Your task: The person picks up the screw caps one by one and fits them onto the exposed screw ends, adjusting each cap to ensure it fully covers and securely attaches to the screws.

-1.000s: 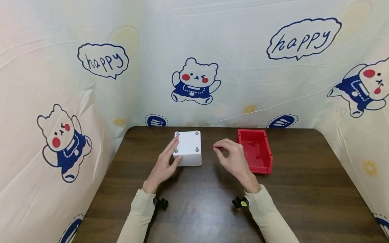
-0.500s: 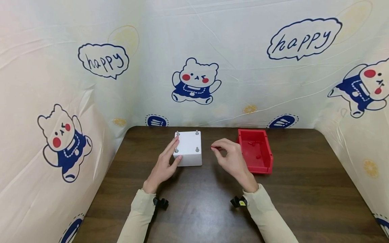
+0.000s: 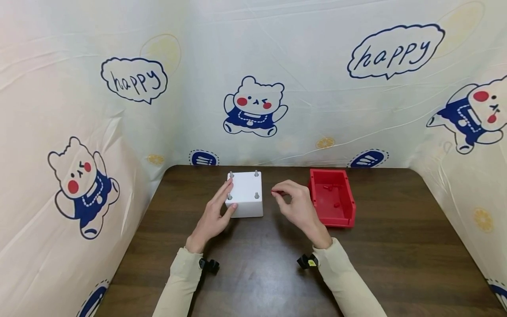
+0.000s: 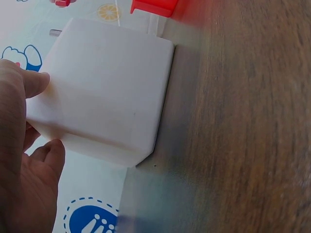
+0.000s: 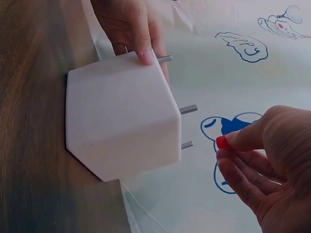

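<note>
The white block (image 3: 246, 188) stands left of the middle, near the far edge of the wooden table (image 3: 404, 246), its four metal studs (image 3: 256, 195) bare; none yet carries a red piece, so the work looks early. The left hand (image 3: 210, 220) rests, fingers spread, against its near left corner. The right hand (image 3: 299, 206) pinches a small red piece (image 5: 222, 142) apart from the studs. More red pieces (image 3: 328, 187) lie in the red bin (image 3: 337, 222) toward the far right corner. "happy" reads twice on the backdrop cloth (image 3: 313, 110); no brand shows.

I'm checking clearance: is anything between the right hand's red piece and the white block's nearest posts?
Nothing visible blocks the red piece from the nearest metal posts; the left hand touches the white block from the opposite side.
</note>
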`<control>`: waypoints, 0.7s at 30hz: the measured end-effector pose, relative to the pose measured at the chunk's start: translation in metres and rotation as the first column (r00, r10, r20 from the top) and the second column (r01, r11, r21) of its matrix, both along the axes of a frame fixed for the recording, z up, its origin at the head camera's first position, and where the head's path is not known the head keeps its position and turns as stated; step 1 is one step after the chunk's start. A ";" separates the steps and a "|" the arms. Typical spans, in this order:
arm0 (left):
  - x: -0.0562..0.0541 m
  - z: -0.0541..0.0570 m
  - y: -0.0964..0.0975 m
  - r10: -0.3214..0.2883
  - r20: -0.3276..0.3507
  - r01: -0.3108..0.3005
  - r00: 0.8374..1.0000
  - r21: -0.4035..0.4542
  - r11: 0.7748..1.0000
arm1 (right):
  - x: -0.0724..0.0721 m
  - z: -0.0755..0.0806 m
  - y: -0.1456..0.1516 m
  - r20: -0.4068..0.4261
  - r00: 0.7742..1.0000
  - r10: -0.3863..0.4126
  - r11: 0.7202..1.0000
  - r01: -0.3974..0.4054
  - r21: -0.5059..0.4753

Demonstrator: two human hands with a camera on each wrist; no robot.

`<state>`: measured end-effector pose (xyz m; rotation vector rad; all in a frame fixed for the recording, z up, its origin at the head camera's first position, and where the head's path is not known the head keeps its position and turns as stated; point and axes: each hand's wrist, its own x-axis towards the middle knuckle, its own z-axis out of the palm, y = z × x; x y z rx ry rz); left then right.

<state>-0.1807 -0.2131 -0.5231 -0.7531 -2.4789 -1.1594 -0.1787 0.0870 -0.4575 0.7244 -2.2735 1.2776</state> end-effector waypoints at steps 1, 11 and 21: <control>0.000 0.000 0.000 0.000 0.000 0.000 1.000 0.000 1.000 | -0.001 -0.001 0.000 -0.001 1.000 0.002 1.000 -0.002 -0.001; 0.000 0.000 0.000 -0.001 -0.003 0.001 1.000 -0.001 1.000 | -0.005 -0.002 -0.004 -0.006 1.000 0.009 1.000 -0.009 0.012; 0.001 0.002 0.001 -0.002 0.005 0.002 1.000 0.012 1.000 | -0.007 -0.003 -0.009 -0.016 1.000 0.021 1.000 -0.021 0.014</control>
